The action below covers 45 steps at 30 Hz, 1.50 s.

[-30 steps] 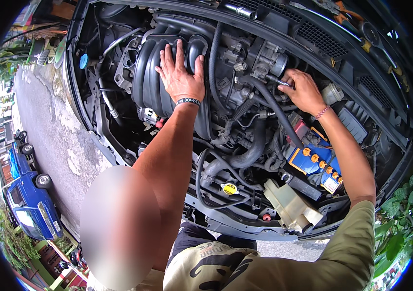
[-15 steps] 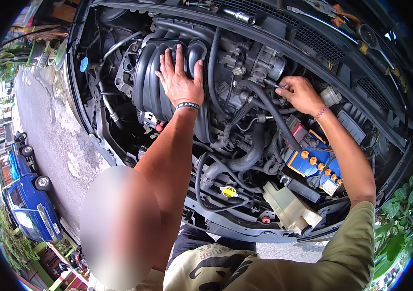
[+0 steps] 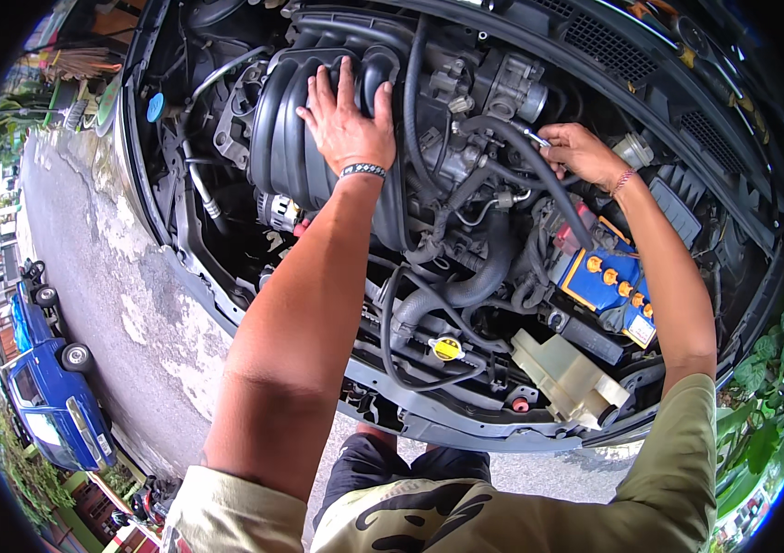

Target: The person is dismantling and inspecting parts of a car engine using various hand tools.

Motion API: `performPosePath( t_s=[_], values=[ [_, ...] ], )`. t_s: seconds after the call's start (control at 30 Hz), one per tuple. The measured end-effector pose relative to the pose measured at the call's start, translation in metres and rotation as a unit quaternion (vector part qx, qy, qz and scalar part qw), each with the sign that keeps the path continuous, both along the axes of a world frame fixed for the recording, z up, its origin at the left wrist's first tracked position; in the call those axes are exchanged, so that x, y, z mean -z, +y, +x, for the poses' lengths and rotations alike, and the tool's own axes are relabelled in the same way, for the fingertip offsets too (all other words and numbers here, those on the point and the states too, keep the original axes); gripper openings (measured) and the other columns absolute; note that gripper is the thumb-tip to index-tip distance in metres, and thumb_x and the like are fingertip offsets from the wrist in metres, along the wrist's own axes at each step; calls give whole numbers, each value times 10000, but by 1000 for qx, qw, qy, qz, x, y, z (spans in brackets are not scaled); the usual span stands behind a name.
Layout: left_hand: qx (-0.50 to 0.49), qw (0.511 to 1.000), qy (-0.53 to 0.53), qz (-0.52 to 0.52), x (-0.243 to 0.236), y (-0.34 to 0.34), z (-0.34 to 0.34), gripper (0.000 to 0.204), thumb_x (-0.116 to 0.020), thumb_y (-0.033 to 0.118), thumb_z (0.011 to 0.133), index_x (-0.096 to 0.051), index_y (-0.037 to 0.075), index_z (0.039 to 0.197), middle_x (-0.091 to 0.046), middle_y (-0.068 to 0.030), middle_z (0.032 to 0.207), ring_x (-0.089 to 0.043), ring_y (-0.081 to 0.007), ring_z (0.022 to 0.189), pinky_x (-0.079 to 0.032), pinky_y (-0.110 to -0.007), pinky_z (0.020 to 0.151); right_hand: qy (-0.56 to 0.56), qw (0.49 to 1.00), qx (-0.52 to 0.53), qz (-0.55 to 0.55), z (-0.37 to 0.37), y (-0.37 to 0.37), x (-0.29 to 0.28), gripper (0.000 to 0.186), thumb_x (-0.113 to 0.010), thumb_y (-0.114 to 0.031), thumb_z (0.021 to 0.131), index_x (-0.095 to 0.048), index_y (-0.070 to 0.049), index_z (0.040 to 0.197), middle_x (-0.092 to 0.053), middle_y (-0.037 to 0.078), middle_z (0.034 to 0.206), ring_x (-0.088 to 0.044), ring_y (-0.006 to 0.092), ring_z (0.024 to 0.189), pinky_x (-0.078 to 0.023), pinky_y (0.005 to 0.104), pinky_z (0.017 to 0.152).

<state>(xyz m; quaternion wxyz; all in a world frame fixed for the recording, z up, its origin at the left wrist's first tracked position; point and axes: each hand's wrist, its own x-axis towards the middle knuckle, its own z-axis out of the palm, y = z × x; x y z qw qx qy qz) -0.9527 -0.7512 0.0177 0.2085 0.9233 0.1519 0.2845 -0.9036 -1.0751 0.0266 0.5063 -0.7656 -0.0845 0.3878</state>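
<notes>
My left hand (image 3: 348, 124) lies flat with its fingers spread on the black ribbed intake manifold (image 3: 281, 138) of a car engine. It holds nothing. Over to the right, my right hand (image 3: 584, 155) pinches a slim, silvery rod-shaped tool (image 3: 532, 135) between thumb and fingers. The tool's exact kind does not show, and my fingers cover its near end. It points toward the metal throttle body (image 3: 514, 90), close beside a thick black hose (image 3: 549, 189). Whether its tip touches anything, I cannot tell.
A blue battery with orange caps (image 3: 606, 281) sits below my right forearm. Nearer me are a yellow-topped radiator cap (image 3: 447, 348) and a translucent reservoir (image 3: 569, 376). Pliers and other tools (image 3: 691, 41) lie at the far right edge. A blue truck (image 3: 56, 396) stands left.
My right hand stays pinched on the tool, which now tilts up toward the throttle body. My left hand remains flat on the manifold. The whole view has shifted slightly.
</notes>
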Motion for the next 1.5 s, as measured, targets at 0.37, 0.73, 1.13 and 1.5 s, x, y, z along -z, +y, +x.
performPosePath(
  t_s=[0.37,0.73,1.13,1.5],
  values=[
    [223,661,146,-701,-76,-121,-107,181,-566,-44,900,-657,-49,1057,-698,-113,965,-682,-175,899,-565,-298,798,-313,876,-47,-364,-21,26,-36,303,-799,-229,764,-719,-28,976,-721,156,925,-654,350,999,-504,446,887],
    [-101,392,72,-911,15,-199,-2,120,-542,168,923,-609,88,865,-600,-34,759,-559,-142,610,-408,-279,501,-268,932,-128,-205,-5,10,-25,197,-579,-135,926,-659,32,994,-684,216,926,-663,352,908,-506,397,819],
    [-111,133,-75,-982,15,-215,3,227,-542,331,1002,-574,143,879,-525,-1,722,-474,-144,574,-444,-310,531,-377,882,-88,-267,-27,28,-23,225,-623,-107,862,-635,19,1048,-678,225,992,-639,423,966,-508,416,833],
    [-23,141,-74,-987,55,-215,9,165,-554,294,997,-613,158,926,-578,33,868,-515,-136,869,-423,-361,844,-408,877,-84,-241,-20,21,-41,185,-617,-141,893,-634,32,957,-677,185,912,-652,342,871,-499,408,812]
  ],
)
